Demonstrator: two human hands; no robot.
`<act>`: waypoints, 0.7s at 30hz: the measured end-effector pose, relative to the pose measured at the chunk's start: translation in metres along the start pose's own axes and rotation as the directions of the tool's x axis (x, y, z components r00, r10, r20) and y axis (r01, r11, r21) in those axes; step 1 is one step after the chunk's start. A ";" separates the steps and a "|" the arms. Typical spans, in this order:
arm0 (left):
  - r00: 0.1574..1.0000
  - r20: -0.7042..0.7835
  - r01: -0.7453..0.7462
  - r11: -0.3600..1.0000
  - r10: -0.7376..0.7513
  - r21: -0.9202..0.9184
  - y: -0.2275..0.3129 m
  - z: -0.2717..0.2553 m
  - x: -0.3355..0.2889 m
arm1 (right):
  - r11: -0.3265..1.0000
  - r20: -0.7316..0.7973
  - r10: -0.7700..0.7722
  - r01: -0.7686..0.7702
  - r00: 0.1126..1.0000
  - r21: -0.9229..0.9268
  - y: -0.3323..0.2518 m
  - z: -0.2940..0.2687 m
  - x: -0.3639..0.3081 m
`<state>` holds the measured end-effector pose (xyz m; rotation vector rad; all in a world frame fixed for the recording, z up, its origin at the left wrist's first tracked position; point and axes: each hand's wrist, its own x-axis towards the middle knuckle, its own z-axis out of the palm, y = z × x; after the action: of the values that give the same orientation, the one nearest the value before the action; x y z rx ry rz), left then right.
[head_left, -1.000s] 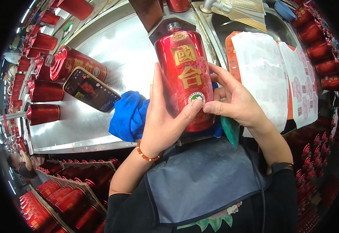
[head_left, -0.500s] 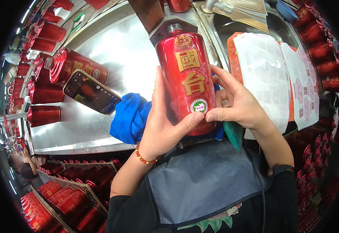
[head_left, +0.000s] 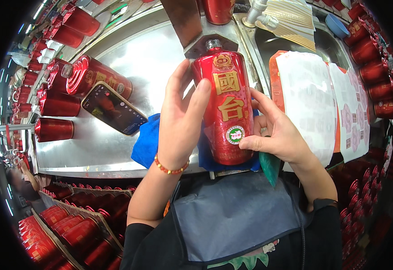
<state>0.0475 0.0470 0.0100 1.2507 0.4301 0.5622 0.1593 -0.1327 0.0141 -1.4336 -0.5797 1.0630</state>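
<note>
A glossy red bottle (head_left: 227, 108) with gold lettering and a bare threaded neck lies in front of me, its base toward me on a blue cloth (head_left: 147, 140). A round green-and-white sticker (head_left: 235, 134) sits low on its front. My right hand (head_left: 275, 130) grips the bottle's lower right side, the thumb at the sticker's edge. Along the left side my left hand (head_left: 183, 114) is open, thumb lifted off the bottle and fingers stretched toward its shoulder; whether those fingers touch it I cannot tell. A beaded bracelet (head_left: 171, 167) circles my left wrist.
A phone (head_left: 113, 109) leans against a red bottle (head_left: 97, 76) on the metal table (head_left: 102, 155). White sticker sheets (head_left: 304, 103) lie at right, before a sink (head_left: 286, 42) with a tap (head_left: 257, 13). Crates of red bottles (head_left: 65, 229) stand below left. A person (head_left: 23, 182) is far left.
My left thumb has lifted away from the sticker and my left hand has opened along the bottle's side. My right thumb stays by the sticker. The whole view has shifted slightly.
</note>
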 end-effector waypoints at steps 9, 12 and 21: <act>0.999 -0.038 0.022 1.000 -0.022 -0.002 0.002 0.015 0.024 | 0.999 -0.001 -0.006 0.006 1.000 -0.033 0.000 0.002 0.001; 0.999 -0.038 0.013 1.000 -0.013 -0.009 0.002 0.015 0.025 | 0.999 -0.007 0.003 -0.003 1.000 -0.042 0.000 0.002 0.001; 0.999 -0.020 0.049 0.998 -0.050 -0.048 -0.001 0.008 0.025 | 0.999 0.015 0.037 -0.036 0.999 -0.026 -0.003 0.001 0.001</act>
<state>0.0719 0.0564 0.0114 1.1868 0.4620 0.5415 0.1599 -0.1309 0.0171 -1.4639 -0.5822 1.1000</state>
